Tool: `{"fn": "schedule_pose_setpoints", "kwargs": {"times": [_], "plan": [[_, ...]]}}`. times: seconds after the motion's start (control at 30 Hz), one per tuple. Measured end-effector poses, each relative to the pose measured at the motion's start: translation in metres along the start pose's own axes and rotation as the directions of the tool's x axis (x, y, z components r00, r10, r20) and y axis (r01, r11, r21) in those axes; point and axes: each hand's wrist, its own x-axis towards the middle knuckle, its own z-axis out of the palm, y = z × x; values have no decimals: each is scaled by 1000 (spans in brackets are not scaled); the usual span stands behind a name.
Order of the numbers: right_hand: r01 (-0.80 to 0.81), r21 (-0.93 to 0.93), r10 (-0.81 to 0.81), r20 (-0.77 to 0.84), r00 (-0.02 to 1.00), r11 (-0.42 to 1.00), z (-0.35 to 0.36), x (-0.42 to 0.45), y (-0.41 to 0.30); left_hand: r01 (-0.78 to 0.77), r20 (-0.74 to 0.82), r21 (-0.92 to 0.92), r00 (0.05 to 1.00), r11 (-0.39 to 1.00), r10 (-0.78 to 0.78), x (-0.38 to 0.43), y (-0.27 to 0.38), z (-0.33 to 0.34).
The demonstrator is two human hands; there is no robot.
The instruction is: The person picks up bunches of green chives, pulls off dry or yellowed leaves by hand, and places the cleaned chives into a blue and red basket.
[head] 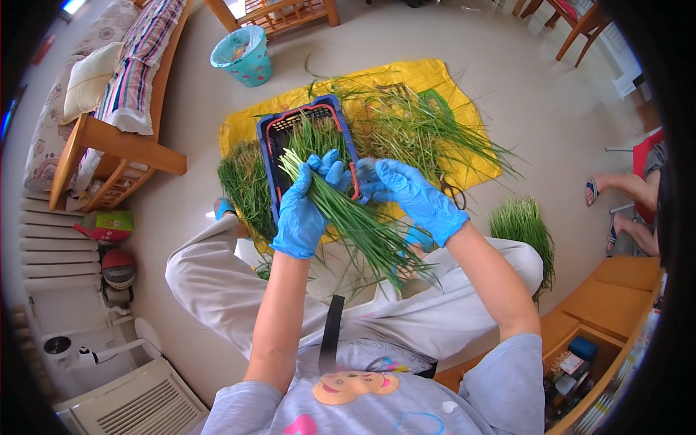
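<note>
Blue disposable gloves cover both hands. My left hand (pixel 306 209) is closed around a bundle of garlic chives (pixel 353 217), white stem ends up and left, green leaves trailing towards my lap. My right hand (pixel 416 198) is raised just right of the bundle, fingers apart and partly blurred; no held thing shows in it. Behind the hands a blue plastic basket with a red handle (pixel 262 142) holds more chives (pixel 315 133). Loose, untrimmed chives (pixel 402 130) are spread on a yellow woven sheet (pixel 473 168), with scissors (pixel 454 193) at its edge.
A chive pile (pixel 246 185) lies left of the basket, another bundle (pixel 522 234) on the floor at right. A lined turquoise bin (pixel 253 68) stands beyond the sheet. At left is a wooden sofa (pixel 130 144), at lower right a drawer unit (pixel 603 293). Another person's legs (pixel 625 190) show at far right.
</note>
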Motion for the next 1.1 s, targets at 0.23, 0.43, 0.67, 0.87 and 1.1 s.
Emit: {"fn": "schedule_pose_setpoints", "kwargs": {"times": [0.23,0.43,0.67,0.87,1.1], "plan": [[323,-568,-317,113,942,757,19,-7,-8,-26,-13,64,1000,998,27,-5,-9,0],[314,-654,-363,65,930,688,15,-5,2,-13,6,110,1000,994,13,-5,-14,3],[293,-554,-383,-51,922,779,11,0,11,-22,-22,183,999,983,26,-5,-15,3],[313,-658,-484,-89,871,685,7,6,16,-18,-32,161,999,987,23,-6,-17,6],[280,-882,-624,-20,781,379,14,4,10,-13,-23,276,1000,961,20,-6,-24,3]]}}
